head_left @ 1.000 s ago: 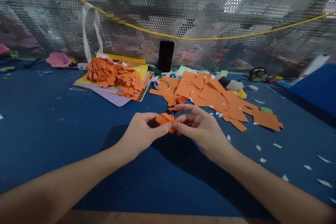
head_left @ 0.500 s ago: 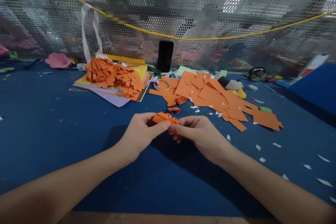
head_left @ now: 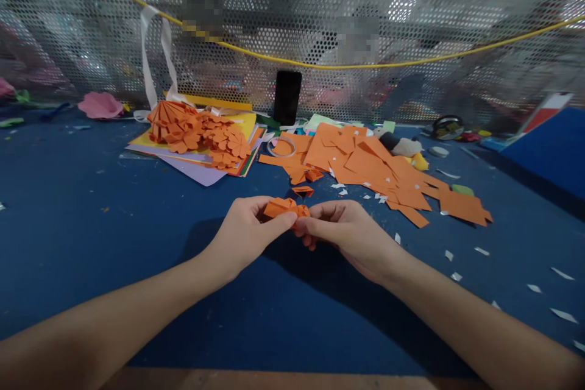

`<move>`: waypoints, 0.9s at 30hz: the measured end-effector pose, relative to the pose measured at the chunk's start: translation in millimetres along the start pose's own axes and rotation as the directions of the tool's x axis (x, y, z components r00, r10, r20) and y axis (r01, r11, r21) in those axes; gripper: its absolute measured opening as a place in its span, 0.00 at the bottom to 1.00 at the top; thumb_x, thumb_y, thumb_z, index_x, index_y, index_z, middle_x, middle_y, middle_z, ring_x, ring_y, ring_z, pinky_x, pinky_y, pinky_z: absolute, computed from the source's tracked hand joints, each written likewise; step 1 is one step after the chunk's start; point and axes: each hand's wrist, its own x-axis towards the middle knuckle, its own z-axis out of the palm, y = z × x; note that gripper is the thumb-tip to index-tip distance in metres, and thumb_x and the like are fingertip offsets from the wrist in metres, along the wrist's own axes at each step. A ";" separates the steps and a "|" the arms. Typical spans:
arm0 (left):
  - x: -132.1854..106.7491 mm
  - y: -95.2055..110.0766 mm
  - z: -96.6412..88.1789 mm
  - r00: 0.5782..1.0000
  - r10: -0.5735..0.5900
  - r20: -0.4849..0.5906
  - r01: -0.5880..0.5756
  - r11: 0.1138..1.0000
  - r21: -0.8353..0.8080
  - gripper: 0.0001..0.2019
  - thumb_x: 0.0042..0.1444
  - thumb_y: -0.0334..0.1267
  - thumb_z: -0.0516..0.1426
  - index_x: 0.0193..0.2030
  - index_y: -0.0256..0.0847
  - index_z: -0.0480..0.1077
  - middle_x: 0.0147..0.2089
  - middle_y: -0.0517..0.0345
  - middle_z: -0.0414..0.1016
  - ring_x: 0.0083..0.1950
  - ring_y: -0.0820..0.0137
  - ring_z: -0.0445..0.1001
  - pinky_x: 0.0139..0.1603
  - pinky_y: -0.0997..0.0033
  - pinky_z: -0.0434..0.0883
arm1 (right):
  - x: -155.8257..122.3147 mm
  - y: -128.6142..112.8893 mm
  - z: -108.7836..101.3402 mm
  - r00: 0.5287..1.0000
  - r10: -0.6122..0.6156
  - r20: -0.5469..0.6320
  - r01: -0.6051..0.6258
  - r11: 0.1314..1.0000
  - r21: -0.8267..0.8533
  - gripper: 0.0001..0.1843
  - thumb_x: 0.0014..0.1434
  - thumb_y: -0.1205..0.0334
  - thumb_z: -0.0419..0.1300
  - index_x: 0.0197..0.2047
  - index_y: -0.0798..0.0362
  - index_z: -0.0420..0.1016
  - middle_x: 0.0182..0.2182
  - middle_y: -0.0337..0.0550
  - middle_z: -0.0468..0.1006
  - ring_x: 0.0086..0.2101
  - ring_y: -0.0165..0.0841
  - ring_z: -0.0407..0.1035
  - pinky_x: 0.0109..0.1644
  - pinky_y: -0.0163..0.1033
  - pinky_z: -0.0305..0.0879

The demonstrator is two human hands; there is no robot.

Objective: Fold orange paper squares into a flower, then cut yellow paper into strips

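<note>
Left hand (head_left: 244,234) and right hand (head_left: 351,233): both forearms reach in from the near edge and the hands meet at centre, each closed in a thumb-and-finger pinch on one folded orange paper piece (head_left: 283,207), which is held between them just above the blue table covering (head_left: 91,225); the right hand's remaining fingers are curled under. Small orange scrap (head_left: 303,191): lying on the covering just beyond the fingertips. White paper snippets (head_left: 450,255): scattered to the right of the right hand, some near, some well apart. Orange paper sheets (head_left: 379,170): a loose overlapping spread beyond and to the right of the right hand. Clear tape ring (head_left: 280,147): flat, at the left edge of that spread, beyond the hands. Stack of coloured paper sheets (head_left: 201,169): beyond and to the left of the left hand, bearing a heap of orange cut flower shapes (head_left: 201,131). Pink paper flower (head_left: 100,105): far left, well apart. Black phone (head_left: 287,97): upright, straight beyond the hands, against the perforated metal screen (head_left: 274,6). Yellow cord (head_left: 342,66) and white ribbon (head_left: 153,55): hanging across the screen.
</note>
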 end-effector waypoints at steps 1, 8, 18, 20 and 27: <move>0.0 -0.2 0.1 1.000 0.001 -0.006 -0.001 1.000 -0.011 0.10 0.55 0.43 0.64 0.35 0.37 0.80 0.29 0.58 0.79 0.23 0.76 0.65 0.21 0.76 0.59 | 0.0 0.2 -0.1 1.000 -0.009 0.000 0.009 1.000 0.013 0.14 0.48 0.52 0.75 0.26 0.54 0.82 0.24 0.40 0.79 0.25 0.27 0.69 0.30 0.34 0.66; -0.2 -0.2 -0.2 1.000 0.010 -0.026 -0.011 0.998 -0.060 0.11 0.54 0.44 0.64 0.35 0.37 0.81 0.28 0.59 0.77 0.23 0.77 0.64 0.23 0.76 0.60 | -0.4 0.9 -1.5 0.999 -0.037 -0.007 0.037 0.999 0.033 0.16 0.50 0.50 0.74 0.26 0.54 0.81 0.26 0.41 0.80 0.26 0.27 0.69 0.32 0.35 0.67; -1.7 5.7 -3.9 0.994 0.094 0.046 -0.098 0.992 0.082 0.07 0.53 0.38 0.62 0.29 0.36 0.75 0.27 0.60 0.75 0.28 0.74 0.67 0.28 0.75 0.63 | 0.3 -0.9 -4.5 1.000 -0.016 0.014 0.017 0.998 -0.061 0.16 0.46 0.50 0.76 0.24 0.55 0.82 0.23 0.41 0.79 0.24 0.28 0.68 0.31 0.36 0.66; -1.5 7.1 -4.5 0.990 0.125 0.069 -0.133 0.981 0.138 0.07 0.53 0.38 0.61 0.29 0.37 0.75 0.27 0.60 0.75 0.29 0.73 0.67 0.29 0.75 0.63 | 0.7 -1.5 -5.9 1.000 -0.005 0.019 0.007 0.995 -0.100 0.16 0.45 0.51 0.77 0.25 0.55 0.82 0.23 0.41 0.79 0.24 0.28 0.68 0.30 0.35 0.66; -2.0 2.2 -4.2 0.988 0.151 -0.020 -0.145 0.972 0.187 0.08 0.56 0.39 0.60 0.30 0.37 0.75 0.27 0.60 0.73 0.29 0.72 0.67 0.29 0.75 0.64 | -1.1 -4.0 0.3 0.999 -0.032 0.005 0.033 0.996 -0.078 0.16 0.45 0.50 0.76 0.25 0.54 0.82 0.24 0.41 0.79 0.26 0.30 0.70 0.33 0.37 0.68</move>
